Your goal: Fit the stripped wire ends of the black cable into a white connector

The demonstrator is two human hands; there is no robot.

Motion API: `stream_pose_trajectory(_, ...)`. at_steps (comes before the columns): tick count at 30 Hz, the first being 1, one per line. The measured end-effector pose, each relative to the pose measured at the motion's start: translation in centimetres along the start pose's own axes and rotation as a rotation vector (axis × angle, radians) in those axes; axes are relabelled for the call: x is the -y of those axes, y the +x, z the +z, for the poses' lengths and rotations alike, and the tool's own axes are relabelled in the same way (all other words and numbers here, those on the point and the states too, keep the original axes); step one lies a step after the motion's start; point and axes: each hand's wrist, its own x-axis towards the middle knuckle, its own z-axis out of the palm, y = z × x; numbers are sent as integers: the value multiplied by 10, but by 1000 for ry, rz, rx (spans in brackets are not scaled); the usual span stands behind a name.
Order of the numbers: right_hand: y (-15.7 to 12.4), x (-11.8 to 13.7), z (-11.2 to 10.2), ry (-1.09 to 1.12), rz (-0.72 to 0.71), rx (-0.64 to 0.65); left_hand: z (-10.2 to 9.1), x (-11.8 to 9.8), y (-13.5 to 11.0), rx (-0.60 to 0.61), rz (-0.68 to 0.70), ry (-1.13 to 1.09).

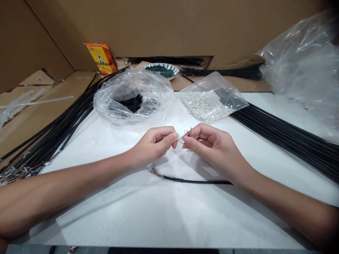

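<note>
Close together above the white table, my two hands are both closed in a pinch. My left hand (160, 143) grips a small whitish piece at its fingertips, perhaps a connector, mostly hidden by the thumb. Thin coloured wires (180, 140) span the short gap to my right hand (209, 141), which pinches them between thumb and forefinger. Several stripped wire ends stick up above that forefinger. Below the hands lies a black cable (196, 181), its coloured wires fanned out at the left end; its right part passes behind my right forearm.
Behind the hands sit a clear bag (113, 88) of black parts and a clear bag (209, 106) of small white pieces. Black cable bundles lie left (71, 109) and right (286, 137). Farther back are a plate (173, 67) of dark green bits and an orange-yellow box (102, 58).
</note>
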Motion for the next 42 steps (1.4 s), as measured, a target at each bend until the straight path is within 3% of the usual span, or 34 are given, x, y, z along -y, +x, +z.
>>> stream_pose_trajectory(12,-2,5,1,-93,-9,-40,8,-3,-2,-116,-36,-26)
stream_pose_trajectory(21,-6,5,2,-126,-61,-36,6,-2,-2,-37,-60,-7)
stream_pose_trajectory(33,-3,3,0,-18,10,34,3,0,-4,-24,-100,18)
stream_pose_trajectory(42,2,5,-1,276,144,66,4,0,-5,-44,-134,19)
